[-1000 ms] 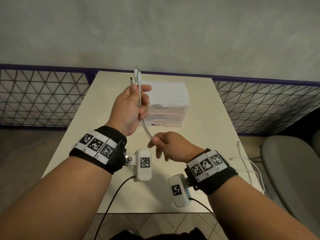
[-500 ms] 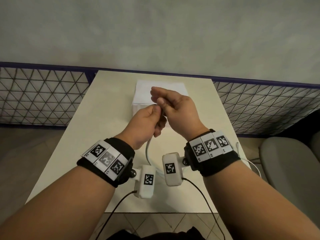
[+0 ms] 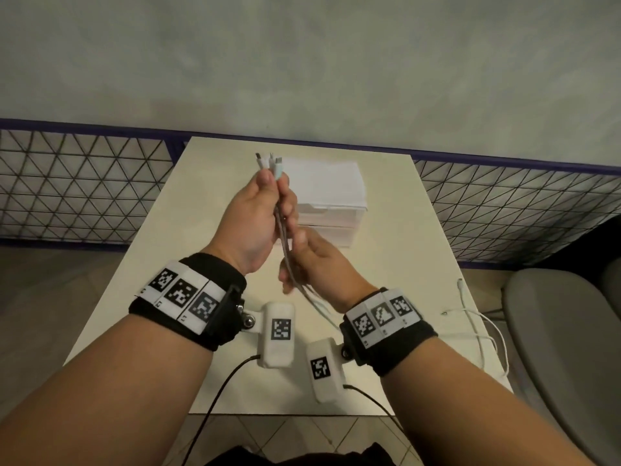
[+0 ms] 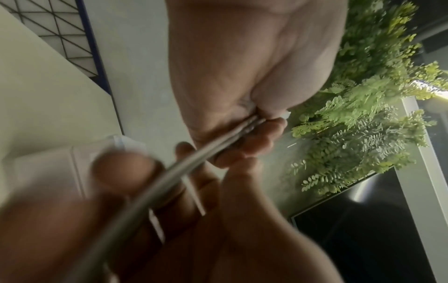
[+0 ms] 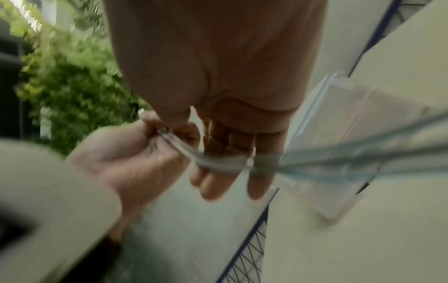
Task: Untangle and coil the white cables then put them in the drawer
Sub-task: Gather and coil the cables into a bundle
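Observation:
My left hand (image 3: 277, 183) is raised over the table and grips a bundle of white cables (image 3: 285, 243) just below their connector ends (image 3: 270, 161), which stick up above the fist. The strands run down through my right hand (image 3: 292, 257), held between the thumb on top and the fingers underneath, then pass under that wrist. In the right wrist view the cables (image 5: 218, 164) cross my fingers (image 5: 230, 149) and are blurred. In the left wrist view the cables (image 4: 194, 159) lead straight into the left fist. The white drawer unit (image 3: 329, 196) stands behind both hands, its drawers pushed in.
Another white cable (image 3: 477, 317) lies loose at the table's right edge and hangs over it. A grey chair (image 3: 571, 348) stands to the right of the table (image 3: 141, 297). A wire-mesh fence (image 3: 84, 183) and a wall run behind the table.
The hands were together in front of the drawer unit. Now the left hand has lifted with the connector ends up, and the right hand has slid down the cables toward me.

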